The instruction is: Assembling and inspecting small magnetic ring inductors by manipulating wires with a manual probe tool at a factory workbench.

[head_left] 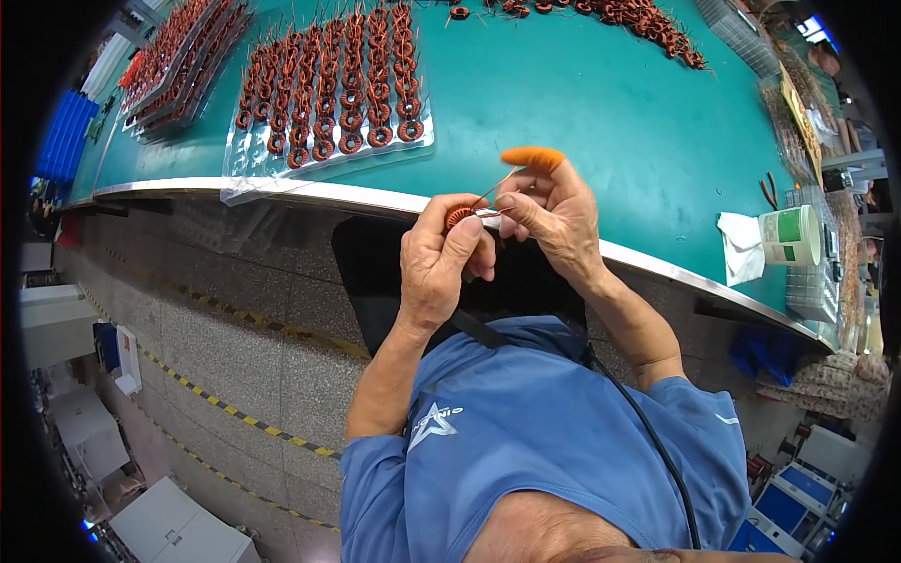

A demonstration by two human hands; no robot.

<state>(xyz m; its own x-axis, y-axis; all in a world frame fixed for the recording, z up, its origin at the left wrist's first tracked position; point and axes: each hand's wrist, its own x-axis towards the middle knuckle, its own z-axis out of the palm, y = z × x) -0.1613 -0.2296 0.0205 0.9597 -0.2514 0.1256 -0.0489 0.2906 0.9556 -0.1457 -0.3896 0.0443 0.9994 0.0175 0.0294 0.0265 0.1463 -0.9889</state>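
Close to the table's front edge, my left hand [439, 258] pinches a small ring-shaped copper-wire coil [459, 217] between thumb and fingers. My right hand [563, 218] is just to the right, its thumb and fingers closed on a wire end that runs from the coil. An orange finger cot [532, 157] covers the raised index finger of that hand. Beyond my left hand, a clear plastic tray [424, 141] holds rows of similar coils [350, 143] with their wire ends sticking up.
Stacked trays of coils [178, 70] stand at the far left of the green table [619, 122]. A heap of loose coils [648, 28] lies along the far edge. On the right are a white-and-green tub [790, 235], a white cloth [740, 249] and dark-handled pliers [770, 190].
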